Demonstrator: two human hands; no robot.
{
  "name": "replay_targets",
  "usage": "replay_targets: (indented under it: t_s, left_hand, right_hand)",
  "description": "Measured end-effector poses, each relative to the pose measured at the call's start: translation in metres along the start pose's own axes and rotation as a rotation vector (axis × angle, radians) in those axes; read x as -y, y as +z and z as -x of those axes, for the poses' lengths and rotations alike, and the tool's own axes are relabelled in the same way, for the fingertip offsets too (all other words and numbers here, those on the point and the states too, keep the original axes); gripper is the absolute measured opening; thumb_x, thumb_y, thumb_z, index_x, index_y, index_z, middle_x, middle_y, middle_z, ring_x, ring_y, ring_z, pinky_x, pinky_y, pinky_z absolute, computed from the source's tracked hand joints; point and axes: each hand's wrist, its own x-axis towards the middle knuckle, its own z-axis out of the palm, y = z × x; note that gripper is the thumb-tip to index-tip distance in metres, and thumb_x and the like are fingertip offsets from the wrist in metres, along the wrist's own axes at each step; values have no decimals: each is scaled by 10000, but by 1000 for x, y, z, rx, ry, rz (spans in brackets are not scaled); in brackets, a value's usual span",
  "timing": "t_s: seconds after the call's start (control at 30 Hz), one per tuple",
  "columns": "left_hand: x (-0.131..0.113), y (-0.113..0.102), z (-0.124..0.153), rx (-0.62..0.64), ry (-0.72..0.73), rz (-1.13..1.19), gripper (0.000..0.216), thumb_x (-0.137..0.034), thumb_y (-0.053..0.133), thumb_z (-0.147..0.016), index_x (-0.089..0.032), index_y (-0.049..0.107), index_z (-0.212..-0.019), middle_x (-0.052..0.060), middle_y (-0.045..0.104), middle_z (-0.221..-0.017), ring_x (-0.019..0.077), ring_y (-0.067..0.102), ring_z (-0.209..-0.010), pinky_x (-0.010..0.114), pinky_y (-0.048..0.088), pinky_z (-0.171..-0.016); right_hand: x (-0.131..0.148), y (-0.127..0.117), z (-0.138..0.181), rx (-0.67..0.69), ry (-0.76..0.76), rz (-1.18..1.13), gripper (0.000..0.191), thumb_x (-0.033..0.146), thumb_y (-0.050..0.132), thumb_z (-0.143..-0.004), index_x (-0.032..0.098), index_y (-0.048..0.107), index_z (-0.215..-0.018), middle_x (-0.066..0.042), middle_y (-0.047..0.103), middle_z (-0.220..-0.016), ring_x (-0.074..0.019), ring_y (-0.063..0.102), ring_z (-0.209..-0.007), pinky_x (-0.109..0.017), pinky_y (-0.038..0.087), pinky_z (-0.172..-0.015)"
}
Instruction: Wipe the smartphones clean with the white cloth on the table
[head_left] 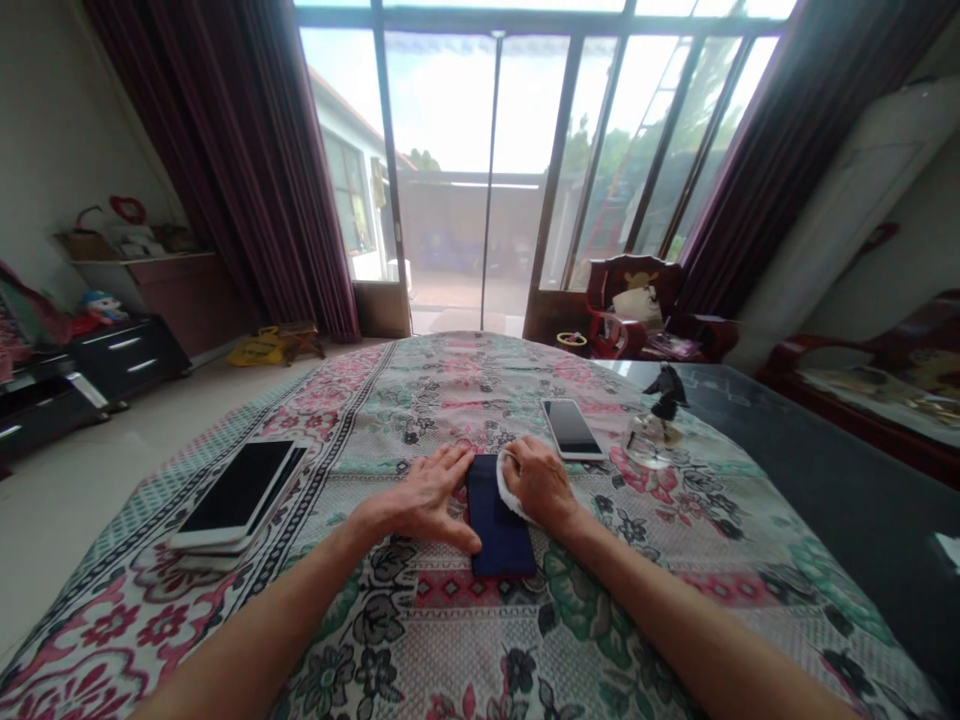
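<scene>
A dark blue flat rectangular slab (501,545), perhaps a phone or small tablet lying face down, rests on the tablecloth in front of me. My left hand (429,500) is spread along its left side, with fingertips at the upper left corner and the thumb on the lower left edge. My right hand (541,482) is closed on a white cloth (512,498) and presses it against the slab's upper right part. Just beyond that hand lies a white phone (574,430), its black screen up. Farther right stands a clear spray bottle (651,440) with a black spray head.
A stack of white-framed tablets or phones (236,495) lies on the left of the patterned tablecloth (450,650). A dark table (795,450) adjoins on the right. Wooden chairs (637,290), a black cabinet (127,350) and glass doors (480,200) are around it.
</scene>
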Motion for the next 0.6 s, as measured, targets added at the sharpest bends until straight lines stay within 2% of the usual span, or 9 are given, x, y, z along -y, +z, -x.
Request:
replay_targets:
  t_s: [0.13,0.33,0.43,0.6]
  left_hand:
    - [-15,3,13,90,6,-15,1362,-730,731,-505,-139,43,-1521,188,-11,-1576,410,-28,-1435,599,100,-1142]
    - [-20,13,15,36,-20,-3,1371,-725,736,-483,-121,63,-1514,238,22,-1567,447,-3,-1422,642,119,-1118]
    - [-15,11,12,35,-25,-3,1357,-702,749,-491,-110,80,-1512,228,44,-1571,426,7,-1432,608,110,-1140]
    - [10,-1,7,29,-55,1,1282,-704,719,-540,-191,69,-1520,148,66,-1590,389,4,-1444,555,98,-1162]
  right_hand:
    - [0,-2,1,-1,-3,-2,174,173,473,-891,162,646,-888,-66,643,-902,-177,578,-898,-254,385,-837]
    - [0,-2,0,5,9,9,180,167,463,-895,162,641,-871,-66,645,-894,-172,583,-888,-247,375,-822]
    - [1,1,-5,0,44,31,187,174,461,-897,163,647,-902,-67,653,-905,-174,590,-877,-247,375,-803]
    - [11,10,-26,7,109,65,189,196,477,-888,161,660,-919,-86,661,-946,-189,601,-871,-258,378,-769]
